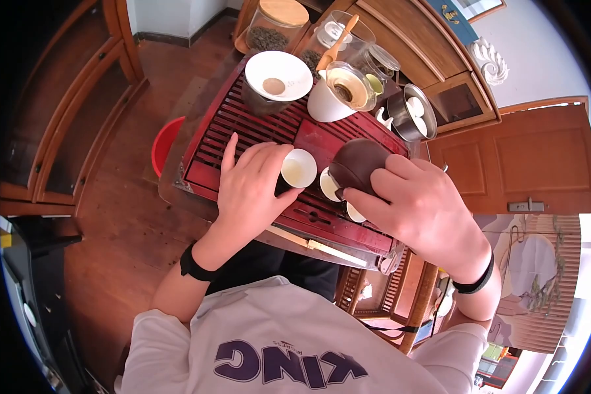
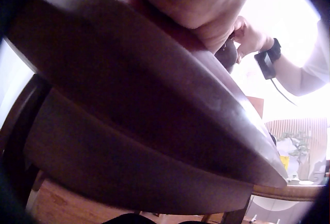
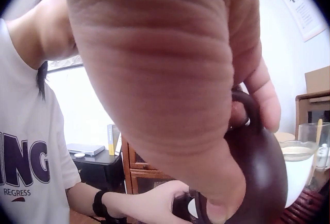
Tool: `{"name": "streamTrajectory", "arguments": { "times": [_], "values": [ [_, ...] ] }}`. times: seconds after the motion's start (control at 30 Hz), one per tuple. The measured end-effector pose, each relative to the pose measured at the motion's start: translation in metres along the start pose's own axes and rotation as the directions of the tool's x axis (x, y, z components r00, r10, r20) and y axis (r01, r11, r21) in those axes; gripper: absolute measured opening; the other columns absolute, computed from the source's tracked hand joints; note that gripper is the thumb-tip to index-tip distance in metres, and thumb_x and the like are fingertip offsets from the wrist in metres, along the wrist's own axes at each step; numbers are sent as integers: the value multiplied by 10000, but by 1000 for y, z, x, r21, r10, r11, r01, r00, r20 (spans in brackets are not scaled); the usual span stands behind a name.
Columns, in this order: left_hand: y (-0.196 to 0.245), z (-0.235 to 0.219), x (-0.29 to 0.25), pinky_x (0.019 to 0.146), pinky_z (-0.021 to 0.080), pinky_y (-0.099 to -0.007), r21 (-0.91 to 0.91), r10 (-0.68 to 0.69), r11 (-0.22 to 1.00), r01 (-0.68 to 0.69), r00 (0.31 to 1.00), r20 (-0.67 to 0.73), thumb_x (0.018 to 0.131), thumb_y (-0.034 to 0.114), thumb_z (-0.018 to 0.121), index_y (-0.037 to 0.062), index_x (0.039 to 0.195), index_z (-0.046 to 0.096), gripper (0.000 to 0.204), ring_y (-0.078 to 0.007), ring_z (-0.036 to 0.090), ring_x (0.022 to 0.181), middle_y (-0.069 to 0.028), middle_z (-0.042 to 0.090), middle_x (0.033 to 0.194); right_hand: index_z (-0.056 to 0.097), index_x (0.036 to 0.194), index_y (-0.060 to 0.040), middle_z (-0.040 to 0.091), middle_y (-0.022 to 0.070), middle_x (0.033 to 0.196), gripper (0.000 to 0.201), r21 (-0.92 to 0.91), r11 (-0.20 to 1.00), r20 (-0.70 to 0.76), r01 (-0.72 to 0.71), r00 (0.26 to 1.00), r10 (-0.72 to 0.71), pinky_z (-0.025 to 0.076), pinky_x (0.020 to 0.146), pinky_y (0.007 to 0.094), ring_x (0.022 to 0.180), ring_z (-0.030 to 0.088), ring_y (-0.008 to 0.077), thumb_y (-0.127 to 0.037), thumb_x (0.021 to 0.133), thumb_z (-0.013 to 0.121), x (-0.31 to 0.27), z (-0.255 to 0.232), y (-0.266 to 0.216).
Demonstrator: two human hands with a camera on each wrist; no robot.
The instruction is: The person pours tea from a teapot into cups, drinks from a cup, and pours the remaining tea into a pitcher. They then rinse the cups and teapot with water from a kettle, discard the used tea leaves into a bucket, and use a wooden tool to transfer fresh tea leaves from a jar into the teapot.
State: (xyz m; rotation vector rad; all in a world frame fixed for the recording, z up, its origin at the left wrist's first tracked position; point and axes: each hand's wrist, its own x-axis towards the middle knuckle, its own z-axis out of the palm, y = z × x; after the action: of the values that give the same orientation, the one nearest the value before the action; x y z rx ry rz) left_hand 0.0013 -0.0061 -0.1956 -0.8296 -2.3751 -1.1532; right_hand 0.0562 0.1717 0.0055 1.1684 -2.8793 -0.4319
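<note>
In the head view my left hand (image 1: 253, 180) grips a small white cup (image 1: 299, 169) with pale liquid, thumb and fingers round its sides, over the slatted red tray (image 1: 210, 154). Just to the right, my right hand (image 1: 417, 203) holds a dark brown teapot (image 1: 358, 167) above two more small cups (image 1: 329, 185), which it partly hides. The right wrist view shows fingers through the handle of the teapot (image 3: 258, 170) and the thumb pressed near its top. Beyond the left forearm in the left wrist view, the teapot (image 2: 226, 56) is barely visible.
Behind the hands stand a white strainer bowl (image 1: 279, 75) on a dark vessel and a white pitcher (image 1: 328, 98) with a strainer. Glass jars, one with a wooden lid (image 1: 284, 12), and a metal bowl (image 1: 410, 111) line the far side. A red bin (image 1: 167, 146) is at the left.
</note>
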Motion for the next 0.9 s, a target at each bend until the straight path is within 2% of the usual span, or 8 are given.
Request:
{"name": "streamTrajectory", "arguments": {
  "times": [0.1,0.17,0.27,0.53,0.9],
  "values": [
    [0,1,1,1146,284,-599,5,36,999,-36,999,-15,675,231,875,87,1224,596,633,-246,635,1116,-81,682,1100,714,964,-116,453,6,730,281,-4,1000,28,-19,999,19,477,580,316,733,540,182,-112,682,710,-10,-2,1],
    [0,0,0,1164,289,-564,3,6,1000,-6,1000,-19,680,213,884,98,1202,630,592,-234,648,1116,-52,697,1121,712,959,-119,454,6,730,276,-7,1000,54,-29,998,30,476,579,318,733,541,182,-111,683,711,-17,-5,-1],
    [1,0,1,1164,290,-563,5,8,1000,-8,1000,-24,680,211,884,98,1198,633,587,-234,650,1109,-52,699,1113,712,955,-125,450,7,728,275,-42,997,90,-68,993,72,478,585,322,734,543,181,-108,681,712,-28,-8,-6],
    [2,0,0,1162,296,-562,3,8,1000,-8,1000,-11,676,190,887,100,1201,628,593,-238,653,1100,-57,698,1104,717,965,-135,449,2,731,266,4,990,180,-143,974,140,466,618,324,757,544,179,-115,701,690,-52,-11,-15],
    [1,1,1,1161,299,-558,2,19,1000,-19,999,-32,684,196,885,96,1199,621,588,-245,658,1086,-63,699,1097,722,980,-126,457,9,743,283,3,992,123,-122,985,121,475,610,329,772,551,189,-118,699,692,-31,-10,-10]
  ]
}}
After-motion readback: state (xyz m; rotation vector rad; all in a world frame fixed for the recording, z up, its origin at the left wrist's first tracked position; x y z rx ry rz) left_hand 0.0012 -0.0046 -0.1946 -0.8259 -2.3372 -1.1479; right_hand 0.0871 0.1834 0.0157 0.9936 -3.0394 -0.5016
